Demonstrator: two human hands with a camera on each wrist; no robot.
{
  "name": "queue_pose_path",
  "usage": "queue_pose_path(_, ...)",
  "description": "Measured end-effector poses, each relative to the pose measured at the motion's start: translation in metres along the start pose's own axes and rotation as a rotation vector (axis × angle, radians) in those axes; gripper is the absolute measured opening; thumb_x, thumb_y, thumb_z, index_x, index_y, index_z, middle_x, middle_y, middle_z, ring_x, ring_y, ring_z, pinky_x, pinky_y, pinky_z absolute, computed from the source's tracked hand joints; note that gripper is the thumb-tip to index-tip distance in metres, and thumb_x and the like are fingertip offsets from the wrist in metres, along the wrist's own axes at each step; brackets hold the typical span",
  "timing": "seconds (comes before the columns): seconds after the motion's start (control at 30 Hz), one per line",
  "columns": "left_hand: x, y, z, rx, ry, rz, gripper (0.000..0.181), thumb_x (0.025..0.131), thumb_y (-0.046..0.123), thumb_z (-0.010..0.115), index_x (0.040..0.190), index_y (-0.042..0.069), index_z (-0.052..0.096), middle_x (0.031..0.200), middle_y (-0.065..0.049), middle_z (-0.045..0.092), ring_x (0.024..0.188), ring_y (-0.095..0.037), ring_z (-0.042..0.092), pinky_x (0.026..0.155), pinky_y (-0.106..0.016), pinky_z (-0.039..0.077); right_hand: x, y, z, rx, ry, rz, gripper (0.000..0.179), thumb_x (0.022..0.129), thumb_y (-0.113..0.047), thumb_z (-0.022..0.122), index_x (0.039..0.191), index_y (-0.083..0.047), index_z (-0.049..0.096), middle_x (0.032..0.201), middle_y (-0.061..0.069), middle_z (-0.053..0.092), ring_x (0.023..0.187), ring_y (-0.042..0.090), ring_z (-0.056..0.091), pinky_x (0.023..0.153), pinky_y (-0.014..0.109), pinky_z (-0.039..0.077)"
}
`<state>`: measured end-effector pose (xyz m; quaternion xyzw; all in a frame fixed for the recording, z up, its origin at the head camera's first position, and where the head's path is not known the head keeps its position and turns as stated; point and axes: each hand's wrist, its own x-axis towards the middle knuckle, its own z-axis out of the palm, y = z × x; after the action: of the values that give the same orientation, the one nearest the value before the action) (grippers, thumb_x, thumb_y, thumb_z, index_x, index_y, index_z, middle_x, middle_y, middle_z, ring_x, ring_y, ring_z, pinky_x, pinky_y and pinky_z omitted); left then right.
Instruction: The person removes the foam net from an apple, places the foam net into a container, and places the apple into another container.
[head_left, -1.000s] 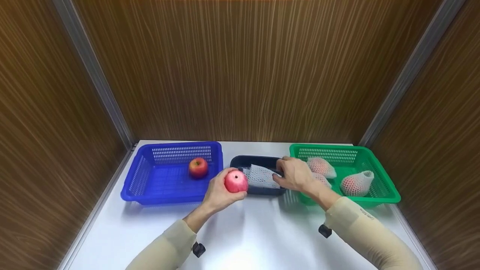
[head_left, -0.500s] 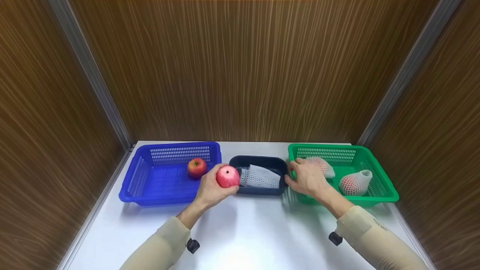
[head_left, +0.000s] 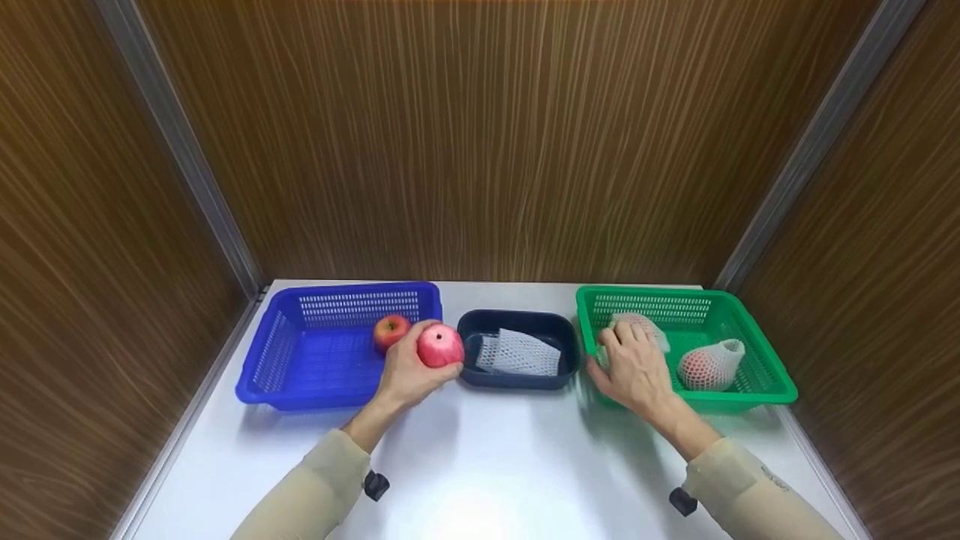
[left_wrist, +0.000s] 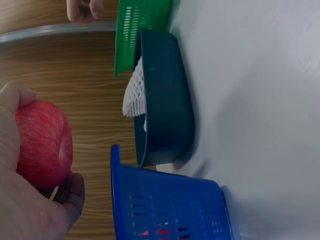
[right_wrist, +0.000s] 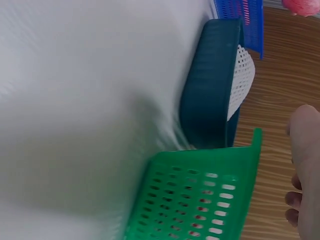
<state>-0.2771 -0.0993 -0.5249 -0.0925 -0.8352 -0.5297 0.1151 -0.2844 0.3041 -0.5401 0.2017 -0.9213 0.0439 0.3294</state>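
My left hand (head_left: 406, 373) grips a red apple (head_left: 439, 346), its dark-centred end facing up, over the right edge of the blue basket (head_left: 253, 375). The left wrist view shows the apple (left_wrist: 44, 144) between thumb and fingers, above the basket rims. Another apple (head_left: 391, 331) lies in the blue basket beside that hand. My right hand (head_left: 636, 369) hovers over the left part of the green basket (head_left: 772, 375), fingers loosely bent and nothing visible in them. Beneath it a net-wrapped apple (head_left: 657, 336) shows partly; a second wrapped apple (head_left: 711, 367) sits to the right.
Between the baskets stands a dark blue tub (head_left: 517, 382) with white foam nets (head_left: 529, 354) inside. The baskets and tub rest on a white table (head_left: 487, 465). Wood-grain panels (head_left: 480, 142) enclose the back and both sides.
My left hand has moved left with the apple, from beside the tub to the blue basket's edge. My right hand has left the tub and moved right over the green basket.
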Motion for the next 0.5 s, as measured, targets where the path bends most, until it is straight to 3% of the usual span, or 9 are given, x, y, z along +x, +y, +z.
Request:
queue_pose_path(0.23,0.007,-0.010,-0.010,0.065,0.055,-0.012,0.075,0.077,0.024,0.096,0.143,0.006,0.066,0.139,-0.021,0.074,0.126,-0.038,0.072,0.111,-0.057,0.061,-0.016,0.004,0.005,0.002,0.042,-0.003,0.035,0.088,-0.034,0.085,0.098,-0.006,0.066,0.093,0.014,0.060,0.088,0.037,0.059,0.074,0.051,0.049)
queue_pose_path(0.5,0.020,-0.029,-0.027,0.110,0.122,-0.071,0.073,0.078,0.027,0.098,0.141,0.003,0.068,0.138,-0.021,0.074,0.127,-0.041,0.072,0.112,-0.057,0.058,-0.031,0.010,0.012,-0.012,0.101,-0.015,0.031,0.086,-0.030,0.082,0.093,-0.007,0.061,0.089,0.014,0.057,0.083,0.037,0.056,0.066,0.048,0.044)
